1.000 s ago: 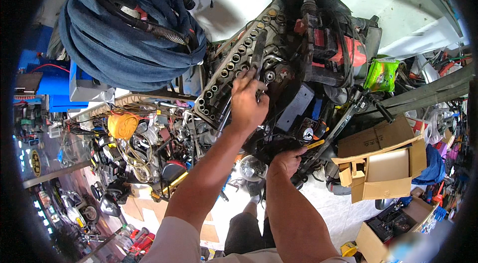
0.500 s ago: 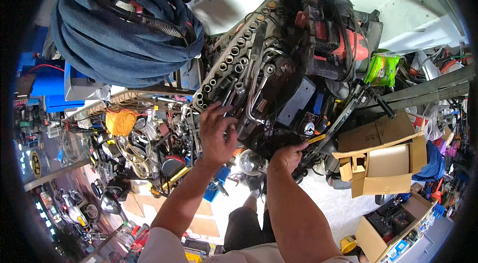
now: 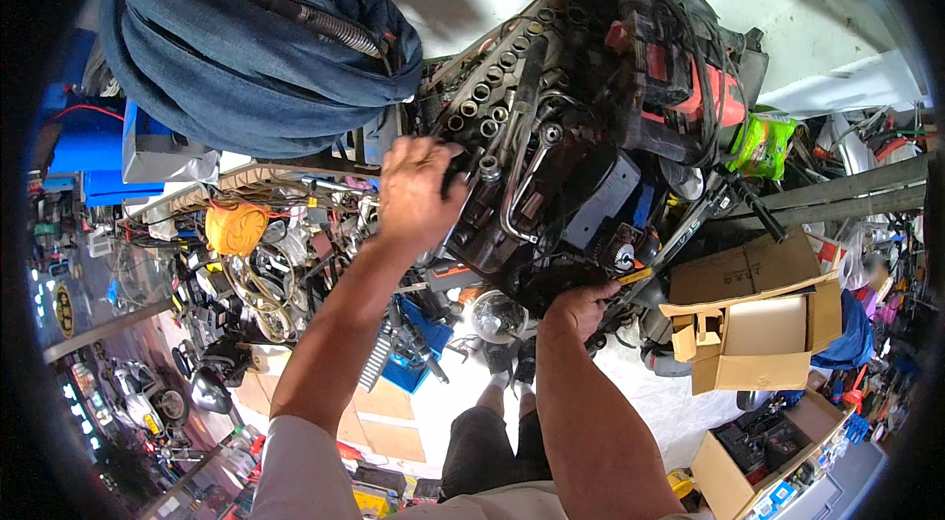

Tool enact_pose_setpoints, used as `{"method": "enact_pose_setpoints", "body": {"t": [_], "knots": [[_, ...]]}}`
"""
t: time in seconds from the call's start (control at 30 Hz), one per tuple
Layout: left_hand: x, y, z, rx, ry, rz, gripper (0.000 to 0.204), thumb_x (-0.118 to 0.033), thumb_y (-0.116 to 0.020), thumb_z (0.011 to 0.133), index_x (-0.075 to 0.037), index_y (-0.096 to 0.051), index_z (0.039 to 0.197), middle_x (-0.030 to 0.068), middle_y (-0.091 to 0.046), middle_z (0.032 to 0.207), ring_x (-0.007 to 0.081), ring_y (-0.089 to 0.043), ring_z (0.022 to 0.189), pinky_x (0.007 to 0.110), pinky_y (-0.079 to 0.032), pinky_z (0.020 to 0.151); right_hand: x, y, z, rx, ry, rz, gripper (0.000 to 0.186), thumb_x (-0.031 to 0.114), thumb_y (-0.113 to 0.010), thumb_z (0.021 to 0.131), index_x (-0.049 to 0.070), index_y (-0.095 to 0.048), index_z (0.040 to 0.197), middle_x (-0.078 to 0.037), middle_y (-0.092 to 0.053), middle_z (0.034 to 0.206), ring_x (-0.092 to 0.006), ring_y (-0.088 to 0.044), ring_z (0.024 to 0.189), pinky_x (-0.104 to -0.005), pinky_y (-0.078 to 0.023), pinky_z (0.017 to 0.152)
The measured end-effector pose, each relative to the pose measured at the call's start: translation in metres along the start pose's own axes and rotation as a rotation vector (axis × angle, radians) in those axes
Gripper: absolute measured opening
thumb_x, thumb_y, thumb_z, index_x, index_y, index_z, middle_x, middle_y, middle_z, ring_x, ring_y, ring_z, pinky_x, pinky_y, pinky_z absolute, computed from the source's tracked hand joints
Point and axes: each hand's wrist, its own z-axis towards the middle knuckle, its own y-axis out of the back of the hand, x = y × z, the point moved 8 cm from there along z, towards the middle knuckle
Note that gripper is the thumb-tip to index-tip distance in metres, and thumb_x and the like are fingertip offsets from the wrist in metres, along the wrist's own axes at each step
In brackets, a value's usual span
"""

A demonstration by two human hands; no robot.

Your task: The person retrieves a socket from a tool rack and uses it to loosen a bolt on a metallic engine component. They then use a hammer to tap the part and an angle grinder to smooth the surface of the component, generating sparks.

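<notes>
My left hand [image 3: 418,190] reaches up to a dark open socket case [image 3: 512,126] full of several metal sockets and bent wrenches, its fingers closed around a small dark part at the case's left edge. My right hand [image 3: 581,308] grips the lower front edge of the same case, beside a tool with a yellow and black handle [image 3: 640,276]. The case sits tilted on a crowded workbench.
A heap of blue denim cloth with a corrugated hose [image 3: 246,38] lies at upper left. A red and black power tool [image 3: 689,87] is behind the case. An open cardboard box [image 3: 758,323] stands at right. An orange ball of twine [image 3: 236,227] and a blue crate [image 3: 413,353] sit lower left.
My left hand has moved down and to the left along the socket case, from its middle to its left edge. My right hand has kept its hold on the lower edge.
</notes>
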Motion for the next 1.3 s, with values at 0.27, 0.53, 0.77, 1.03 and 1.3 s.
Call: {"method": "enact_pose_setpoints", "body": {"t": [0.27, 0.53, 0.77, 1.03, 1.3], "knots": [[-0.021, -0.042, 0.011, 0.094, -0.014, 0.068, 0.041, -0.025, -0.082, 0.082, -0.002, -0.072, 0.115, 0.0165, -0.065, 0.105, 0.0367, -0.062, 0.104, 0.048, -0.052, 0.091, 0.006, 0.003, -0.007, -0.035, 0.024, 0.012, 0.106, 0.082, -0.014, 0.099, -0.003, -0.067, 0.133, -0.029, -0.066, 0.135, -0.0458, -0.061, 0.128, -0.0546, -0.043, 0.111], [-0.021, -0.043, 0.010, 0.105, 0.019, -0.017, 0.037, -0.023, -0.085, 0.079, -0.003, -0.070, 0.107, 0.0168, -0.068, 0.101, 0.0381, -0.064, 0.100, 0.049, -0.052, 0.091, 0.000, 0.000, -0.001, -0.028, -0.018, -0.008, 0.099, 0.082, -0.016, 0.098, 0.007, -0.066, 0.138, -0.023, -0.065, 0.139, -0.0451, -0.061, 0.128, -0.0572, -0.044, 0.109], [-0.016, -0.044, 0.008, 0.037, 0.060, -0.010, 0.037, -0.024, -0.082, 0.081, -0.006, -0.074, 0.113, 0.0173, -0.068, 0.101, 0.0388, -0.063, 0.102, 0.050, -0.051, 0.093, 0.001, -0.001, 0.001, -0.012, -0.007, -0.010, 0.099, 0.083, -0.017, 0.098, 0.006, -0.066, 0.137, -0.025, -0.066, 0.138, -0.0465, -0.061, 0.127, -0.0575, -0.045, 0.108], [-0.013, -0.048, 0.009, 0.077, 0.080, -0.023, 0.038, -0.025, -0.082, 0.081, -0.005, -0.074, 0.113, 0.0184, -0.068, 0.102, 0.0395, -0.063, 0.104, 0.050, -0.051, 0.094, 0.006, 0.004, -0.010, 0.004, -0.007, -0.011, 0.103, 0.083, -0.014, 0.098, 0.002, -0.066, 0.136, -0.028, -0.064, 0.139, -0.0470, -0.061, 0.128, -0.0571, -0.045, 0.110], [-0.012, -0.048, 0.005, 0.031, 0.110, -0.032, 0.037, -0.025, -0.082, 0.081, -0.007, -0.076, 0.113, 0.0178, -0.068, 0.103, 0.0395, -0.063, 0.104, 0.049, -0.051, 0.094, 0.004, 0.002, -0.007, 0.002, 0.023, 0.031, 0.103, 0.082, -0.016, 0.099, 0.000, -0.064, 0.138, -0.028, -0.063, 0.140, -0.0465, -0.061, 0.128, -0.0553, -0.045, 0.110]]}}
